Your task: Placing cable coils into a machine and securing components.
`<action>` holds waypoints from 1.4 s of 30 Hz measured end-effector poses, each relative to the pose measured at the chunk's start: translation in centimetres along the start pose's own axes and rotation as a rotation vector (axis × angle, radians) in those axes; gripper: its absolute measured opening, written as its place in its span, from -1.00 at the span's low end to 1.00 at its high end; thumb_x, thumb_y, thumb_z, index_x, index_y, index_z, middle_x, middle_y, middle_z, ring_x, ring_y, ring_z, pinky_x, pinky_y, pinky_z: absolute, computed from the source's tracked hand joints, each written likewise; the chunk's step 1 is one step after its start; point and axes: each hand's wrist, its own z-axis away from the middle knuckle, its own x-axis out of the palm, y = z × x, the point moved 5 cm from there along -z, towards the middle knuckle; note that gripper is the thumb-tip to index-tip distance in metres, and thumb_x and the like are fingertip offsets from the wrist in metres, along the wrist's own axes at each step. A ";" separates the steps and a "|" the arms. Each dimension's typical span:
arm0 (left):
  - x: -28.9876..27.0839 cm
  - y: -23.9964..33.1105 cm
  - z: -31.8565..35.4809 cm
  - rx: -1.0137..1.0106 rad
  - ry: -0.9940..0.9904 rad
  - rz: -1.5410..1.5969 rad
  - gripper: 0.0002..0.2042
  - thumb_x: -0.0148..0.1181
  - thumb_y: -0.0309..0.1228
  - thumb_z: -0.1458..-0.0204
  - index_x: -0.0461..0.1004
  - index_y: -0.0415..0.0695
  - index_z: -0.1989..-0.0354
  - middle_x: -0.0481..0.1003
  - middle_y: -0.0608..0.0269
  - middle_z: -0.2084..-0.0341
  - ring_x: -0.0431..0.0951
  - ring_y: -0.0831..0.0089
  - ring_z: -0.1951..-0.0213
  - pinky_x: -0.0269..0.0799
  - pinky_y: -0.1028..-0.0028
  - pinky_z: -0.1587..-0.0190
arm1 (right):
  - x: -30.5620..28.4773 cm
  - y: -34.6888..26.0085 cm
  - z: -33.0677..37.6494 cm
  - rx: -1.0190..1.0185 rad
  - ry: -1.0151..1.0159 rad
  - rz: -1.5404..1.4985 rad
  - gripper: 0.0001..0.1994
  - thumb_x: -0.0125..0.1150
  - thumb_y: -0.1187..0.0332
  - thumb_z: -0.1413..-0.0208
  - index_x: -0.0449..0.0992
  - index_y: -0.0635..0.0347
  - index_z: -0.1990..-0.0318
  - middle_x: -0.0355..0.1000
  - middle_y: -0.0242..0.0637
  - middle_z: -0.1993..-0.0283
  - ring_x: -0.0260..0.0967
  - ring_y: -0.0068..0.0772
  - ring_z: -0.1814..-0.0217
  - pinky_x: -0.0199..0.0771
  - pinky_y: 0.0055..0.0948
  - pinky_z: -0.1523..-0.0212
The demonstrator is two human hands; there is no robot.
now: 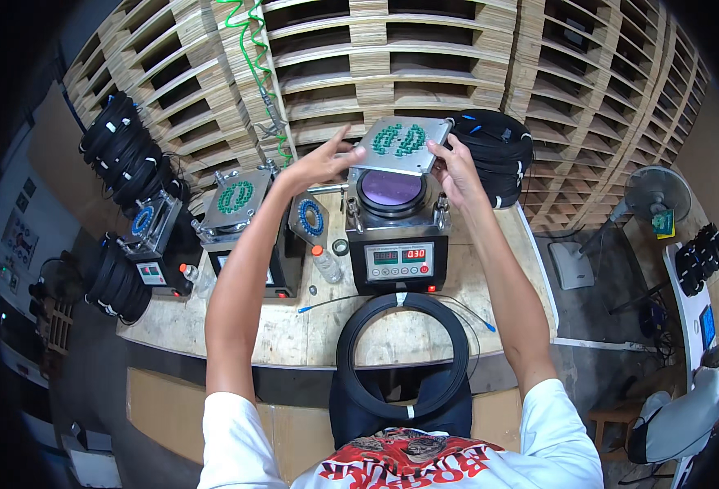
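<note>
A square metal polishing plate (375, 160) with a ring of green connector holders is raised above the machine, over its round purple polishing disc (392, 189). My right hand (459, 173) grips the plate's right edge, thumb on top and the other fingers partly hidden at its side. At the left edge is my left hand (324, 163), its fingers spread and one fingertip at the plate. The polishing machine (397, 259) has a front panel with lit red digits. A black cable coil (348, 359) with blue-tipped ends lies across the table's front edge and my lap.
Two similar machines, one with a green-ringed plate (235, 198), stand left. A spray bottle (325, 265) and a blue-ringed plate (309, 215) sit between. Black cable coils (502, 155) lie behind right, before wooden pallets (392, 65). A fan (655, 196) and another person (685, 416) are at right.
</note>
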 end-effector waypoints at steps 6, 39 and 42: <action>1.8 -5.9 -1.8 -0.056 0.034 0.583 -0.40 0.21 -0.22 -0.25 0.21 -0.25 -0.37 0.48 0.51 0.31 0.36 0.73 0.39 0.38 0.63 0.28 | -1.5 0.5 -1.4 0.059 -0.091 0.103 -0.45 0.21 0.44 -0.25 0.18 0.32 -0.34 0.48 -0.19 -0.06 0.51 -0.48 0.02 0.56 -0.51 -0.01; 3.6 -9.2 -0.9 -0.014 0.299 -0.158 -0.16 0.39 -0.13 -0.07 0.07 -0.14 -0.45 0.30 -0.20 -0.09 0.52 0.16 -0.01 0.47 0.29 -0.06 | -7.5 5.4 -1.5 0.187 -0.106 0.808 -0.28 0.31 0.21 -0.18 0.19 0.44 -0.38 0.34 0.05 -0.31 0.29 -0.22 -0.30 0.19 -0.34 -0.32; 3.3 -10.0 -0.2 -0.070 0.340 -0.203 -0.06 0.39 -0.15 -0.08 -0.14 -0.01 -0.52 0.23 -0.19 -0.13 0.53 0.14 0.01 0.50 0.33 -0.02 | -6.7 4.6 0.1 0.249 -0.118 0.750 -0.34 0.27 0.19 -0.23 0.23 0.38 -0.37 0.36 -0.06 -0.28 0.34 -0.29 -0.22 0.25 -0.34 -0.28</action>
